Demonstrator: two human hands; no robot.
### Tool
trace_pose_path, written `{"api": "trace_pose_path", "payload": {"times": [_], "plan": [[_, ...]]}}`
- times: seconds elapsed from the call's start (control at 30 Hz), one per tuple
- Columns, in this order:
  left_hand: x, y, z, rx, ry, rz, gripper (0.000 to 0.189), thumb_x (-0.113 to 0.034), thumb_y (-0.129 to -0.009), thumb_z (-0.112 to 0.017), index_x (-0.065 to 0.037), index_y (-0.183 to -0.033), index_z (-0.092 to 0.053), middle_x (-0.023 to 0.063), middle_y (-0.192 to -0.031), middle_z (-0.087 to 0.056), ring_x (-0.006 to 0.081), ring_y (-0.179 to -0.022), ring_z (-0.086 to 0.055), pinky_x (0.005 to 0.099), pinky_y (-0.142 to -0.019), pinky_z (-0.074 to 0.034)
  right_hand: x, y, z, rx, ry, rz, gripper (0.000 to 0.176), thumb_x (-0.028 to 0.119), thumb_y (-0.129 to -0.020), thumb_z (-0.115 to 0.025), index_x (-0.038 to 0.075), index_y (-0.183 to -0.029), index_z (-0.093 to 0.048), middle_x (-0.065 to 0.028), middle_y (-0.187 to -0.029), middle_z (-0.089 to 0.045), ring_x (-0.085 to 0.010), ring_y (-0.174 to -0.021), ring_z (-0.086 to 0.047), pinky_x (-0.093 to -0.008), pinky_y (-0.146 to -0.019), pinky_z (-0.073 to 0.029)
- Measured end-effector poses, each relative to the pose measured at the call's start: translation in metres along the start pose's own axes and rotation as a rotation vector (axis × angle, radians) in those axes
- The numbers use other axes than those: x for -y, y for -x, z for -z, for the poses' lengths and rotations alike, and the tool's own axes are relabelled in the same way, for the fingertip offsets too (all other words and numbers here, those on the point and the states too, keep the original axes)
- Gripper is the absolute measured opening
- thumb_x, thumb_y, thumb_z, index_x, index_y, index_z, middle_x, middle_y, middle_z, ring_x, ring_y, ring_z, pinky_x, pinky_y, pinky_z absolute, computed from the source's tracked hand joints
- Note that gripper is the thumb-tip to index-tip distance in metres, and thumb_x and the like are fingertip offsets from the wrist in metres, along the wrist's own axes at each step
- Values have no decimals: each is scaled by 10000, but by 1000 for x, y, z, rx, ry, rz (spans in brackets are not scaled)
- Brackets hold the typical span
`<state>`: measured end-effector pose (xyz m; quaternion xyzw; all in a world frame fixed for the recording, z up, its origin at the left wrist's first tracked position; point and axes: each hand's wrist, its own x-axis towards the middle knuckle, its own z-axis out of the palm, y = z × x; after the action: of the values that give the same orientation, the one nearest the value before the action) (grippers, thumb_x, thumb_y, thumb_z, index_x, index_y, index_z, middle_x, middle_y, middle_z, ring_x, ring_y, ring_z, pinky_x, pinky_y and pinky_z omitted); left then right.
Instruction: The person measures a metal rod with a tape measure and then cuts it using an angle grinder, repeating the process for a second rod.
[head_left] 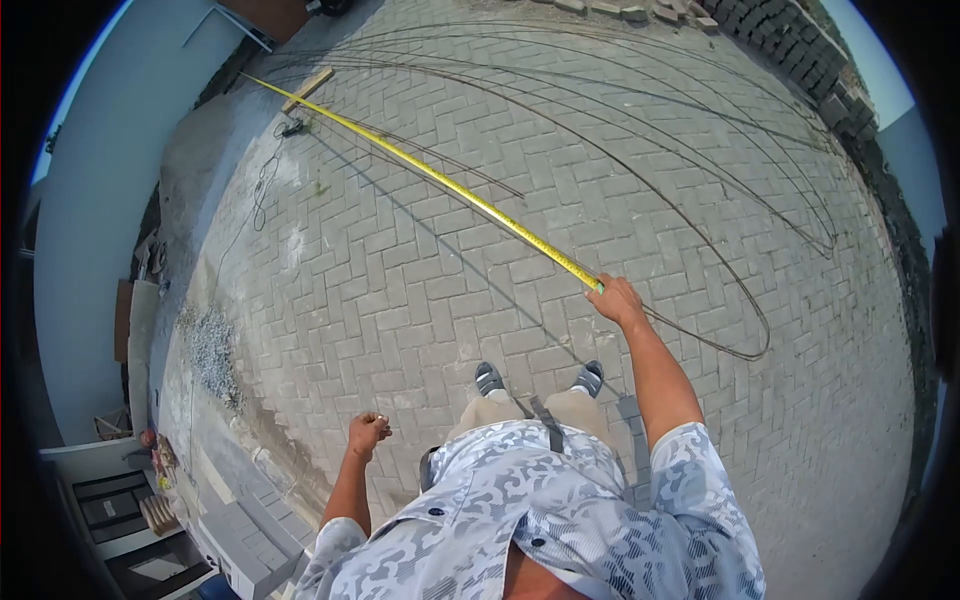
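My right hand (617, 301) is closed around the case end of a tape measure (440, 178); the case is mostly hidden by my fingers. Its yellow blade stretches out long and taut to the far left, passing over a wooden board (307, 90). Dark steel rods (640, 172) lie bent in long loops on the paving, one passing near my right hand. At my left side, my left hand (368, 434) hangs low with fingers curled together. A small pale spot shows at its fingertips, too small to name.
Grey block paving (400, 300) covers the ground under my sandals (488, 378). A gravel pile (211, 352) and a thin cable (262, 190) lie to the left, beside a white wall (110, 220). Stacked paving blocks (790, 45) stand at the far right.
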<state>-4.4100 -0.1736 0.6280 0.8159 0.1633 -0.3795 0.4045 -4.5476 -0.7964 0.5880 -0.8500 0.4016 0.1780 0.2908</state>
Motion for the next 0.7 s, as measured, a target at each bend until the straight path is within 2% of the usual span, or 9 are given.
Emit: {"api": "trace_pose_path", "payload": {"times": [0.07,0.13,0.2,0.27,0.33,0.47,0.53,0.67,0.7], "plan": [[-22,17,-47,64,40,-35,158,-158,-938,-690,-17,-972,-630,99,-837,-696,188,-731,-704,321,-671,-569,-5,-4,9,33,-26,2,571,457,-878,-692,163,-1362,-617,-219,-1265,-655,-405,-1207,-611,-522,-997,-495],[-43,35,-100,131,74,-100,231,-181,-947,-695,1,-1052,-598,98,-881,-702,174,-810,-701,316,-719,-562,-12,-7,13,54,-30,-4,568,461,-883,-691,156,-1357,-616,-228,-1268,-655,-411,-1218,-601,-517,-996,-493],[-42,38,-157,170,-59,-311,282,-211,-955,-674,6,-1101,-570,149,-903,-708,250,-861,-705,364,-764,-553,-20,-13,17,71,-45,2,569,453,-877,-695,154,-1356,-620,-234,-1255,-661,-415,-1209,-609,-517,-990,-497],[-60,56,-207,113,-504,-425,295,-244,-961,-643,-9,-1123,-565,246,-943,-705,390,-923,-697,453,-807,-541,-29,-22,18,88,-66,19,571,441,-863,-704,160,-1355,-628,-235,-1241,-666,-418,-1190,-624,-520,-978,-507],[-67,63,-249,140,-642,-336,319,-270,-966,-622,-39,-1170,-541,326,-1010,-677,491,-994,-654,531,-846,-515,-40,-36,13,86,-43,40,576,446,-865,-703,152,-1354,-626,-246,-1234,-666,-422,-1181,-626,-519,-978,-507],[-88,47,-273,273,-778,-293,362,-296,-980,-599,-52,-1223,-489,337,-1012,-679,504,-995,-655,568,-842,-500,-50,-57,17,56,-11,67,583,450,-877,-698,79,-1321,-624,-269,-1198,-678,-435,-1160,-627,-511,-977,-496],[-97,25,-280,311,-814,-285,368,-304,-987,-581,-55,-1234,-469,335,-982,-681,511,-966,-658,577,-833,-496,-55,-61,21,88,-4,40,583,452,-874,-699,77,-1315,-625,-273,-1184,-680,-439,-1149,-628,-509,-970,-498],[-111,-16,-271,342,-673,-359,364,-300,-985,-571,-44,-1218,-459,329,-969,-684,515,-954,-657,585,-829,-493,-59,-81,31,39,-20,81,581,441,-865,-710,68,-1303,-625,-283,-1158,-683,-451,-1109,-637,-513,-948,-502],[-112,-23,-264,401,-630,-374,376,-313,-977,-585,-35,-1209,-485,323,-972,-686,506,-959,-660,570,-832,-499,-60,-84,31,32,-21,88,578,431,-861,-717,66,-1300,-626,-285,-1150,-683,-451,-1105,-638,-512,-941,-505]]}}
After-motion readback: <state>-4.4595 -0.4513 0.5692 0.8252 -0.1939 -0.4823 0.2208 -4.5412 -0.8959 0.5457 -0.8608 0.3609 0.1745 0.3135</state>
